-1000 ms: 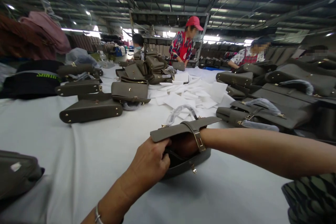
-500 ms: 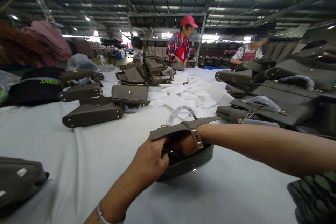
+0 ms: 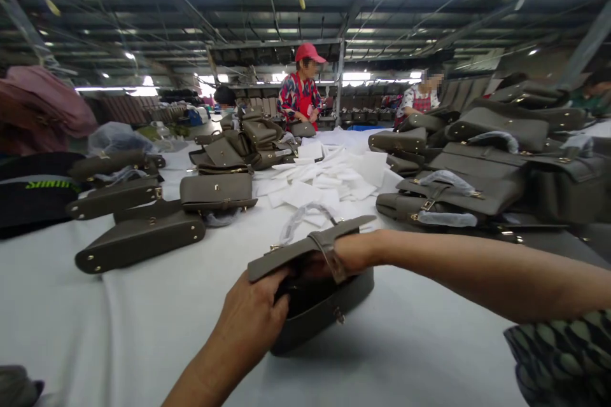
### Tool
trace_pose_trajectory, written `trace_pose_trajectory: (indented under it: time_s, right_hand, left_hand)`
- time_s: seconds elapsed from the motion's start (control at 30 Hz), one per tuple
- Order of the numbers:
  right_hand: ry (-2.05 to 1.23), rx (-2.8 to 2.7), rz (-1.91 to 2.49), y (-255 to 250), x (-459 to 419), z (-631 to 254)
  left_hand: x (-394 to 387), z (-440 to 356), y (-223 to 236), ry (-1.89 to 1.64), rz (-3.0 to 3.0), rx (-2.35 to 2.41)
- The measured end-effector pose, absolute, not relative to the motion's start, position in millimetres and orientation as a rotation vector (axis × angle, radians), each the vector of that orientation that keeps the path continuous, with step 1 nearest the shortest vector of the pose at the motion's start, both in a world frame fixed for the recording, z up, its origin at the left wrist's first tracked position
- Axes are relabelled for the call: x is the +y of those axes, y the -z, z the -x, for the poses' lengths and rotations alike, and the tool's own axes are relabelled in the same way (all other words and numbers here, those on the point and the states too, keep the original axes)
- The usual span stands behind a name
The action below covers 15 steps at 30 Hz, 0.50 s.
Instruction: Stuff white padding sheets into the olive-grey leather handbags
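Note:
A grey-brown handbag stands on the white-covered table in front of me, its flap partly raised and its mouth facing me. Clear plastic wraps its top handle. My left hand grips the bag's left side, fingers under the flap and thumb at the opening. My right hand reaches into the bag from the right, beneath the flap and its strap. Its fingers are hidden inside, so what they touch does not show. A metal clasp sits on the bag's front.
White foam sheets lie heaped beyond the bag. Similar handbags are piled at the back, left and right. A black cap lies far left. Co-workers stand across the table, one wearing a red cap.
The view has swung to the right and slightly up, so most things appear further left. My right hand remains inside the bag and my left hand keeps its hold on the side.

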State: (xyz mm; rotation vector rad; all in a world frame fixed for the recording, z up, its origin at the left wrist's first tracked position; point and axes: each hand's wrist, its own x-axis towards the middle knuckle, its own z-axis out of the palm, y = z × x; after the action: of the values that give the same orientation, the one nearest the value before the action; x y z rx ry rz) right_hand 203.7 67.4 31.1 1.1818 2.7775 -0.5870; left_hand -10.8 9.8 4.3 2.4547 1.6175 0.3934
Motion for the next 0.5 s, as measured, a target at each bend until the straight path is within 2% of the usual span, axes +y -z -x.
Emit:
trace_pose_trajectory:
  time_s: [0.13, 0.27, 0.5]
  right_hand:
    - [0.59, 2.927, -1.358, -44.4, 71.6, -251.8]
    - [0.574, 2.89, -1.283, -41.3, 69.5, -282.0]
    - [0.388, 2.83, -1.366, -40.6, 60.3, -292.7]
  left_hand:
    - [11.8, 8.1, -15.2, -0.208, -2.596, 1.567]
    - [12.9, -14.2, -32.4, 0.01, -2.792, 1.488]
    - [19.7, -68.6, -41.9, 0.057, -2.838, 1.388]
